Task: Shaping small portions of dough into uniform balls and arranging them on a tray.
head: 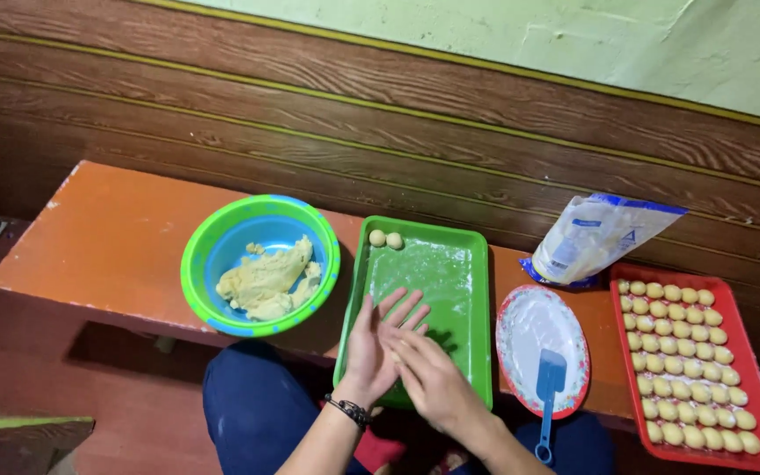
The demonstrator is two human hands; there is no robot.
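1. Far left on your orange bench (107,237) sits the bowl (260,264), green rim, blue inside, with a lump of pale yellow dough (267,280) lying against its right wall and a few crumbs beside it.
2. Next along, the green tray (450,290), dusted white with flour, and two small dough balls (386,239) touching each other in its far left corner.
3. Your left hand (377,339) is over the near end of that tray, fingers straight and fanned, palm turned inward, a dark band at the wrist.
4. Your right hand (428,374) lies pressed flat against the left, palm to palm, fingers stretched out. Both hands are open and together; there may be a bit of dough between the palms, but I cannot tell from up here.
5. Just right of the tray, the patterned plate (569,325) with flour across it, and a blue spatula (549,387) resting on its near edge, handle hanging off towards you.
6. Behind the plate, a clear bag (595,237) of white powder leans back towards the wooden wall.
7. Far right, the red tray (749,352), packed with neat rows of small balls (683,369), nearly full.
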